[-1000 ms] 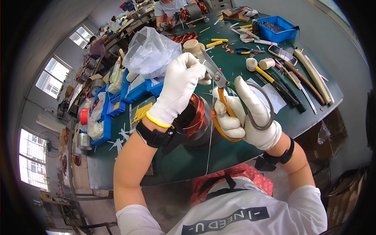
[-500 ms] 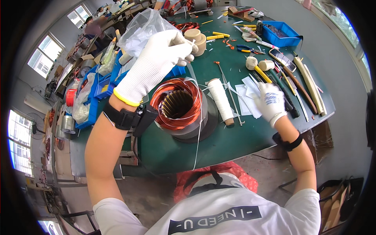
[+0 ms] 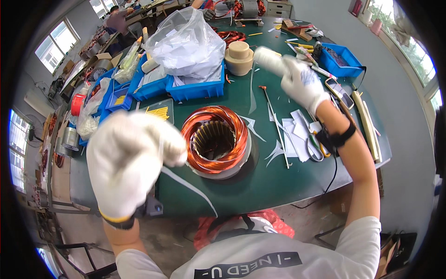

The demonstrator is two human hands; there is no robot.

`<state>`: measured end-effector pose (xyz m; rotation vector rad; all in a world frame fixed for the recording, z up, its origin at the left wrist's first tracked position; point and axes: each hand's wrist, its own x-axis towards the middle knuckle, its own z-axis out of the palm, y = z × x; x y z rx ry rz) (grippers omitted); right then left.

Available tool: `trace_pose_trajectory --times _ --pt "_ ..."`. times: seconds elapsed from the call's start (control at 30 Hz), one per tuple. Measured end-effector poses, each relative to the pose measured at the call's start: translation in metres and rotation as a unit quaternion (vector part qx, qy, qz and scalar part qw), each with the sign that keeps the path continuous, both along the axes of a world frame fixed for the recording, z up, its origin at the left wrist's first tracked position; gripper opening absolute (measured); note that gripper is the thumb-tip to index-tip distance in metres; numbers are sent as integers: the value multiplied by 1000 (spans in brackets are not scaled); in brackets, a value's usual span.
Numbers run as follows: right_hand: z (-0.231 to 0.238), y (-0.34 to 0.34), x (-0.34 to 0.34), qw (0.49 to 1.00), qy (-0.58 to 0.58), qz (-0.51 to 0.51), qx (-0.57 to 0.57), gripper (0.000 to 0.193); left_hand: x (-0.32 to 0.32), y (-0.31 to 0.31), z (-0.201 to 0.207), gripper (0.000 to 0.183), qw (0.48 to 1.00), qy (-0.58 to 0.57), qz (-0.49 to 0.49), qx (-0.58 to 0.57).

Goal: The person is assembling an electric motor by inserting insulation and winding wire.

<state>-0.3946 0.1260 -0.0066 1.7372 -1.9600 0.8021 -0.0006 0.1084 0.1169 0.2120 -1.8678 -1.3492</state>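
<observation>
At the left, my left hand (image 3: 132, 158), in a white knit glove, is badly blurred. Its fingers look curled together, and a white cord (image 3: 195, 188) trails from beneath them over the table's front edge. Right of it stands a stator (image 3: 216, 139), a ring of copper-coloured windings around a slotted core; its open bore faces up. Beyond the stator, my gloved right hand (image 3: 304, 86) is closed round one end of a smeared white cylinder, which looks like a thread spool (image 3: 271, 61). The spool is held tilted above the table.
Blue bins (image 3: 197, 90) with a clear plastic bag (image 3: 186, 42) stand at the back left, beside cream tape rolls (image 3: 239, 58). White paper (image 3: 290, 137), scissors (image 3: 317, 151) and a thin rod (image 3: 276, 123) lie right of the stator. A phone (image 3: 339, 93) and another blue bin (image 3: 341, 63) sit farther right.
My left hand has come down and left from above the stator. My right hand has moved up and left, and the spool has left the table. The view has shifted.
</observation>
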Motion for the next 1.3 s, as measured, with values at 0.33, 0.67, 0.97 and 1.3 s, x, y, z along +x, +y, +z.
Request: trace_pose_trajectory --times 0.33,0.67,0.97,1.3 --pt "42 -126 -121 940 -96 -211 249 48 74 17 -54 18 979 60 169 98" --pt "8 -170 -114 971 -126 -140 148 46 105 17 -66 5 964 -3 246 103" --pt "12 -172 -97 965 -126 -96 211 85 94 19 -66 21 972 -36 229 23" --pt "106 71 177 794 -411 436 99 73 33 18 -32 25 961 -21 156 -227"
